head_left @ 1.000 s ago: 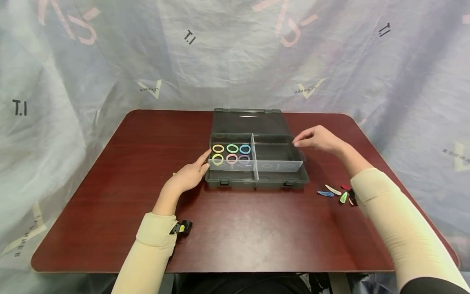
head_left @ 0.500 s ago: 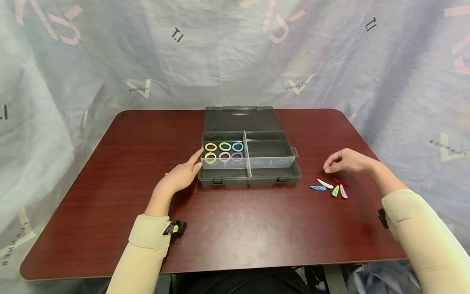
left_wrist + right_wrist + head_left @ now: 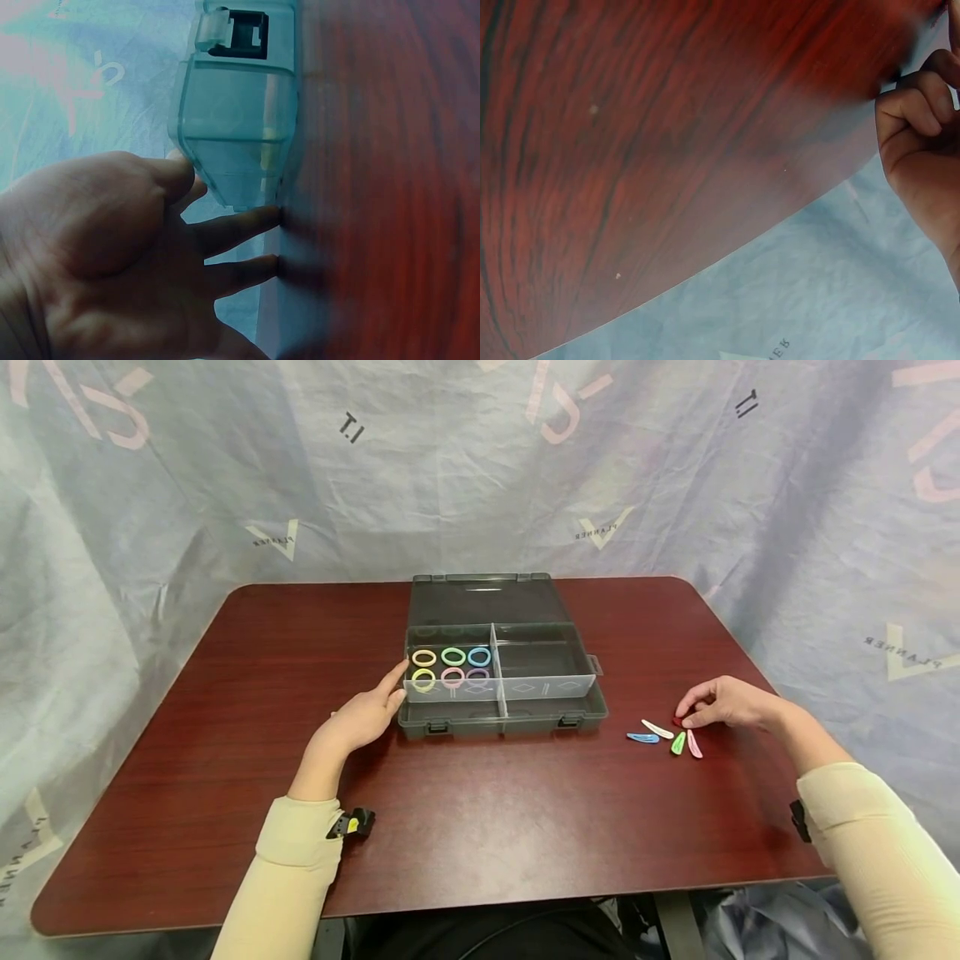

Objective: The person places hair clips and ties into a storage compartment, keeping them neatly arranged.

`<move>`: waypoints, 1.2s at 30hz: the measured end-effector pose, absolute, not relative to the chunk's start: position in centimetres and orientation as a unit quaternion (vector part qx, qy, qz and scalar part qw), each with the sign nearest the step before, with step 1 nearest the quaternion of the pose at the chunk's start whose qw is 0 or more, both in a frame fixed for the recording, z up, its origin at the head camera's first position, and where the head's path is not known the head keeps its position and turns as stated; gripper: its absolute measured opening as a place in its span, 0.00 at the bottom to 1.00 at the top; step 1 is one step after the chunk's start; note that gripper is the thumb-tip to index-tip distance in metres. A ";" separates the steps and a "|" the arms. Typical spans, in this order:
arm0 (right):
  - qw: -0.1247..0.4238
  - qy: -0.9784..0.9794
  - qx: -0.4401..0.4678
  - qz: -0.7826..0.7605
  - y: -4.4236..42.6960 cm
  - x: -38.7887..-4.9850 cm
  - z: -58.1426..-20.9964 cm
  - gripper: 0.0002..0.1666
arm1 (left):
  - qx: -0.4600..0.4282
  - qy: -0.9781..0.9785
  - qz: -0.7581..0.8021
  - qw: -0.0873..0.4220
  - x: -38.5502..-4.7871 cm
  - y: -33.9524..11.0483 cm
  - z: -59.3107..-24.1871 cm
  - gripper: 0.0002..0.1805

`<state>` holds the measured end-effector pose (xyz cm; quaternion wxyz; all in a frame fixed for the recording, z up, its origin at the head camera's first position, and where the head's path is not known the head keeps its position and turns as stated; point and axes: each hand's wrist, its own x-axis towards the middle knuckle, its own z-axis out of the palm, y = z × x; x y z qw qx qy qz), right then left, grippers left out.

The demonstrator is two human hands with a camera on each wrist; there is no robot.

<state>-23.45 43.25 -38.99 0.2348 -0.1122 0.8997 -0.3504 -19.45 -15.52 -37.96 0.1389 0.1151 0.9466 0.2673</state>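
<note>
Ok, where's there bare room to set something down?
Bare: the table in front of the box and left of the left hand; also the box's rear right compartment. Crowded: the rear left compartment, with six rings, and around the right hand, at the red clip beside four other clips.

Behind the table (image 3: 510,827), the grey sheet (image 3: 450,485) is showing letters T and I (image 3: 349,424), dotted between, at two spots. Also behind the table, PLANNER (image 3: 596,533), reversed, is crossing pale V marks (image 3: 291,542) twice, and once right of it. Large pink strokes (image 3: 536,389) behind it are remaining uncertain. On the table, the box (image 3: 480,724) is bearing diamonds and double bars on its divider (image 3: 517,687).
</note>
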 end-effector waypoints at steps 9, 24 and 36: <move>0.224 0.914 -0.124 -0.314 42.5 -23.9 -38.9 0.12 | 0.109 0.945 0.275 0.142 -19.3 -15.7 -37.7 0.33; 0.248 0.897 -0.138 -0.339 39.7 -27.3 -36.3 0.15 | 0.104 0.947 0.266 0.146 -19.3 -15.7 -37.3 0.33; 0.205 0.908 -0.178 -0.320 30.9 -31.8 -33.1 0.15 | 0.096 0.947 0.267 0.148 -19.4 -15.3 -37.7 0.33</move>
